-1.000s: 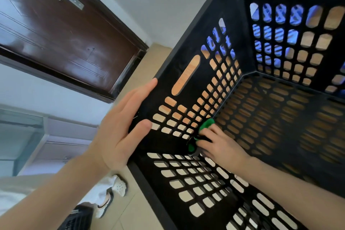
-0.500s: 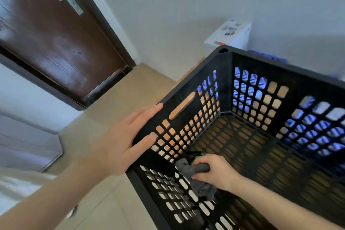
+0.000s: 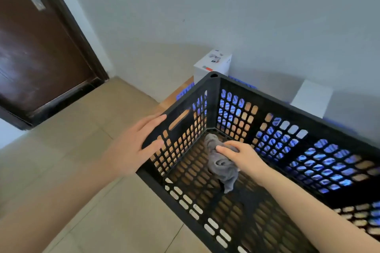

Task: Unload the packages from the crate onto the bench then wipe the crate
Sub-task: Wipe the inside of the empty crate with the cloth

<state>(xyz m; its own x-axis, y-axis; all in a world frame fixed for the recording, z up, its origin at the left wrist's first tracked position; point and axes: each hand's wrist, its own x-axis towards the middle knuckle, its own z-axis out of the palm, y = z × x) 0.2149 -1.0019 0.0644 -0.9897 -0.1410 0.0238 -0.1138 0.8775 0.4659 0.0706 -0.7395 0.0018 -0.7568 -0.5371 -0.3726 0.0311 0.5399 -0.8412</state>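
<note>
The black perforated plastic crate (image 3: 273, 106) shows no packages inside, and two white cardboard boxes (image 3: 212, 65) stand beyond its far edge, so the unloading looks finished and the wiping looks like the step in hand. The right hand (image 3: 242, 156) is inside the crate near the far-left corner of its floor, fingers curled round a bunched grey cloth (image 3: 223, 167) whose loose tail hangs toward the near edge. Whether the cloth is pressing on the floor cannot be told. The left hand (image 3: 139, 146) lies flat against the outside of the crate's left wall beside the handle slot, fingers straight and holding nothing.

To wipe well, the cloth probably needs spreading wider under the palm, since a tight wad only skims the ribs between the slots. Overlapping strokes from that far-left corner toward the near edge would suit, with the left hand bracing the wall against sliding. The dangling tail could snag in a slot.
</note>
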